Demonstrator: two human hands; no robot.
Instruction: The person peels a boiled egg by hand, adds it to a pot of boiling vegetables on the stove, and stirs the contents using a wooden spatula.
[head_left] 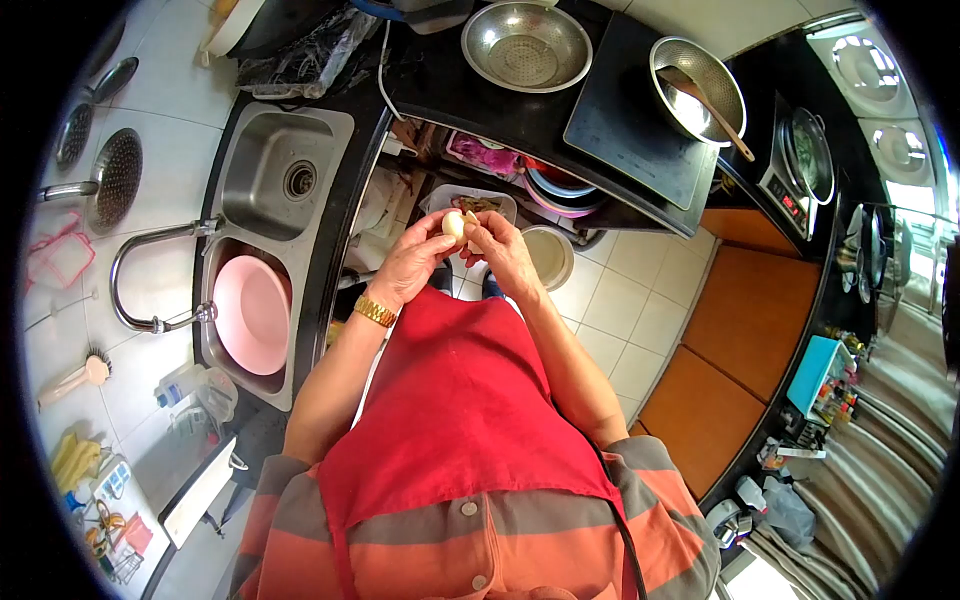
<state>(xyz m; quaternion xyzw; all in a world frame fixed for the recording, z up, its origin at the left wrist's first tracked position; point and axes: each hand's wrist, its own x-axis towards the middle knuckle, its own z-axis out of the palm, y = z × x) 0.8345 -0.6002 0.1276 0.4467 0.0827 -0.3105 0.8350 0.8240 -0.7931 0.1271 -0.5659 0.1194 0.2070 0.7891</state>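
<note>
My left hand (408, 262), with a gold watch at its wrist, is closed round a small pale bulb (454, 225) that looks like garlic or a small onion. The fingers of my right hand (503, 252) are pinched at the bulb's right side, where a thin pale flake of its skin (471, 217) stands out. Just beyond both hands, lower down, a white tray (437, 197) holds yellowish and reddish scraps. A pale bucket (549, 258) stands on the floor to the right of my hands.
At left is a double sink (230, 170) with a pink basin (252, 312) and a tap (122, 280). The dark counter ahead carries a metal colander (527, 45), a black board (640, 130) and another colander with a wooden spatula (710, 105). Beneath it are stacked basins (562, 190).
</note>
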